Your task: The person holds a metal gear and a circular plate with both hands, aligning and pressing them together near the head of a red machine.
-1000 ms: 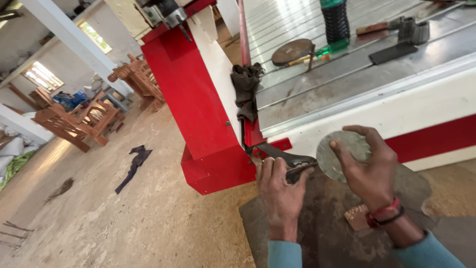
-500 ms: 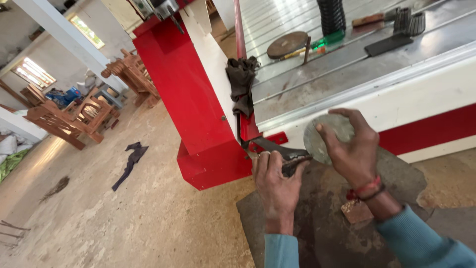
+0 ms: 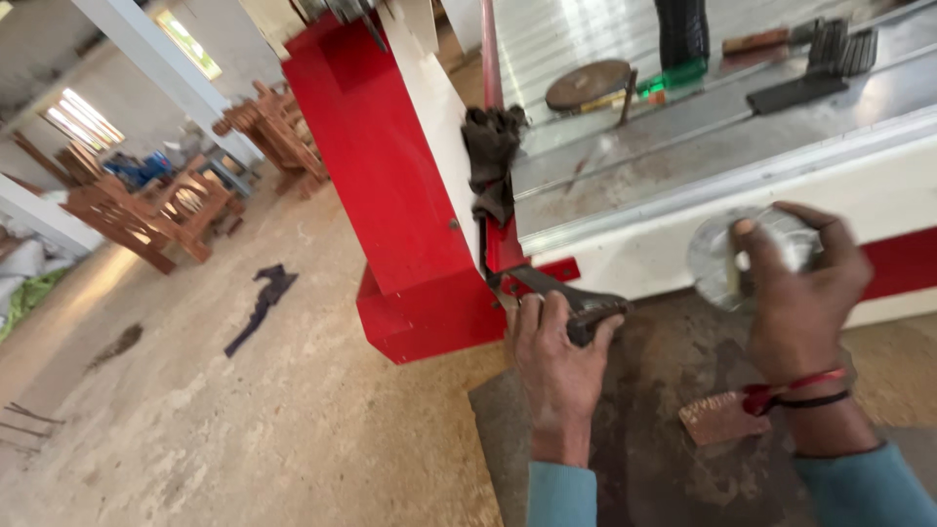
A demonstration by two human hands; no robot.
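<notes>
A woodworking workshop: a large red-and-white machine (image 3: 390, 176) with a metal top stands on the right, unfinished wooden chairs (image 3: 146, 210) are stacked far left, and the concrete floor (image 3: 244, 420) is dusty.

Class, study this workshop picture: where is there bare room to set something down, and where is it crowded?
Free: the concrete floor between the dark rag and the red machine base. Also the dark mat between the left hand and the small copper-coloured block. Crowded: the metal table, with a round disc, a bottle and tools.

Dusty concrete floor (image 3: 244, 429), dark rag (image 3: 262, 304), dark mat (image 3: 664, 459), copper-coloured block (image 3: 717, 418)
</notes>
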